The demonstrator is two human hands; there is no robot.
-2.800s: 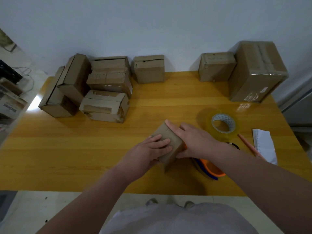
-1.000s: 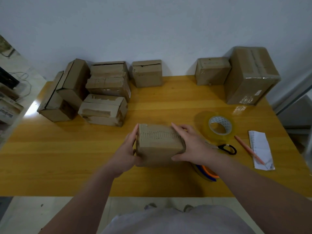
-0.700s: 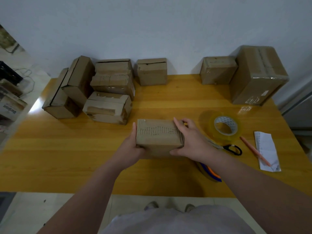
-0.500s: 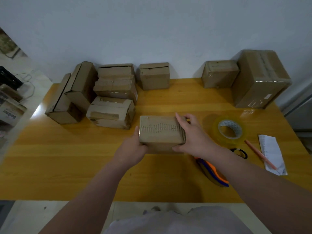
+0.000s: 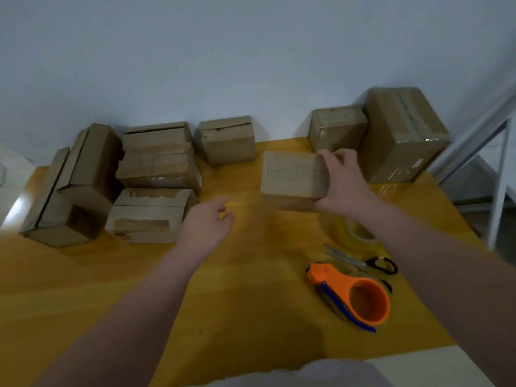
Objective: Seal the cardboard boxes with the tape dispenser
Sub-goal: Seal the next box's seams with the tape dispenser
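My right hand (image 5: pixel 344 182) grips the right end of a small cardboard box (image 5: pixel 290 177) and holds it just above the yellow table (image 5: pixel 245 280), near the back right. My left hand (image 5: pixel 206 224) hovers over the table with loose fingers and holds nothing, left of that box. The orange tape dispenser (image 5: pixel 354 297) lies on the table at the front right, untouched by either hand.
Several cardboard boxes (image 5: pixel 156 163) are piled at the back left, and another box (image 5: pixel 227 139) stands at the back middle. Two taped boxes (image 5: pixel 402 132) stand at the back right. A clear tape roll (image 5: pixel 360 236) and scissors (image 5: pixel 363 262) lie near the dispenser.
My right hand has carried the small box away from the table's middle toward the back right. My left hand has let go of it. The dispenser is now uncovered.
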